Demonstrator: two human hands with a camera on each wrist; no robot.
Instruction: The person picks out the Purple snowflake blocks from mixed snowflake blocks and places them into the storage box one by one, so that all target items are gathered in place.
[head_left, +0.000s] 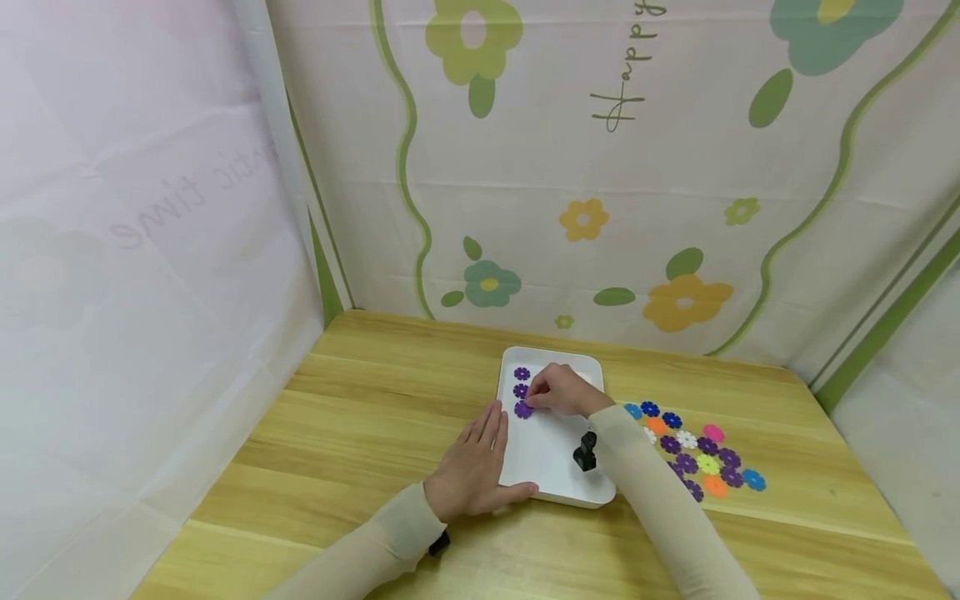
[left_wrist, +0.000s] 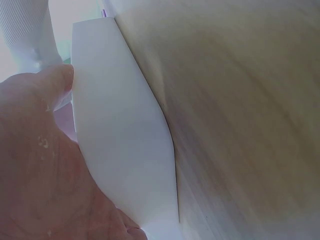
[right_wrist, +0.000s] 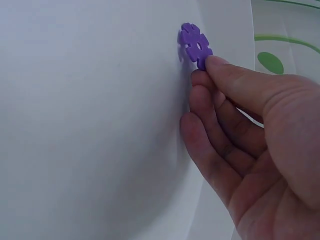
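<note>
A white rectangular tray (head_left: 555, 458) lies on the wooden table. Over its left part, my right hand (head_left: 561, 389) pinches a purple notched flower-shaped disc (right_wrist: 195, 42) between thumb and forefinger, close to the tray's surface. Two more purple discs (head_left: 522, 374) sit in a column along the tray's left side, farther from me. My left hand (head_left: 474, 467) rests along the tray's left edge and near corner with fingers extended, and its thumb touches the near rim. In the left wrist view the tray's outer wall (left_wrist: 120, 110) shows beside the palm.
Right of the tray, several loose discs (head_left: 707, 464) in purple, blue, orange, white, yellow and pink lie on the table (head_left: 390, 392), partly behind the right sleeve. A printed fabric curtain (head_left: 525, 167) stands along the back, with plain white fabric at both sides.
</note>
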